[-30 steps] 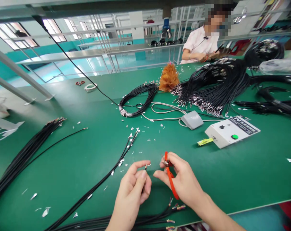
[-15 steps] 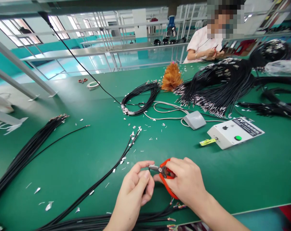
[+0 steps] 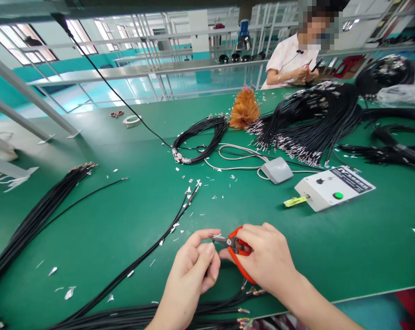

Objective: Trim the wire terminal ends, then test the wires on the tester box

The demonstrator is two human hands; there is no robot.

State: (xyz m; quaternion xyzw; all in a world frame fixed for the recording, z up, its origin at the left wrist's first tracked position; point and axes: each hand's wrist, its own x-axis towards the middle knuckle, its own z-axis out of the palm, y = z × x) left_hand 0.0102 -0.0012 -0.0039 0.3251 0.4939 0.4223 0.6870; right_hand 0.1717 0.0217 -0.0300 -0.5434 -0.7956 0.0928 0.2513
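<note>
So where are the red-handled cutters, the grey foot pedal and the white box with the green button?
red-handled cutters [image 3: 235, 245], head view, on the red handle near the pivot.
grey foot pedal [image 3: 276, 170], head view, middle of its top.
white box [image 3: 331, 189], head view, its top face.

bright, even daylight fills the frame, coming from the windows [image 3: 25, 41] at the upper left, which are nearly blown out to white. the pale floor [image 3: 132, 91] beyond, upper centre, shines with glare. shadows on the green table [image 3: 125, 215] are soft and short, darkest under the hands at the bottom centre. the wide lens bends straight rails at the edges. the far background is soft, and one face at the upper right is pixelated.
</note>
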